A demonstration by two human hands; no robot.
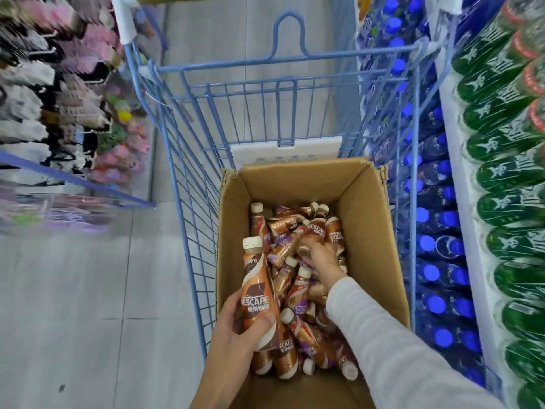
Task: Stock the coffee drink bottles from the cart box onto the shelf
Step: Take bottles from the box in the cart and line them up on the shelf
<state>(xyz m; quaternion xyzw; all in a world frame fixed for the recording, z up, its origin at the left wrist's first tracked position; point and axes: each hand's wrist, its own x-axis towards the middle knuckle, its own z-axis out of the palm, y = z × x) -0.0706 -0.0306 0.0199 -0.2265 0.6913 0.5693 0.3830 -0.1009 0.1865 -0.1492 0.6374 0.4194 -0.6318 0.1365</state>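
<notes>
— Box in the blue wire cart, what's inside?
— Loose heap of Nescafé coffee bottles: copper-brown sleeves, cream caps.
— Hands?
— Left hand, at the box's seven o'clock, grips an upright bottle. Right hand, mid-box, curls round a lying bottle.

Coffee bottles: copper-brown with cream swirls, purple patches, cream caps.
Box: plain tan cardboard.
Cart: light blue wire.
Sleeve: pale grey.
Shelf bottles, right of frame: clear, blue caps; far right: green, white lettering.
Floor: grey tile.
</notes>
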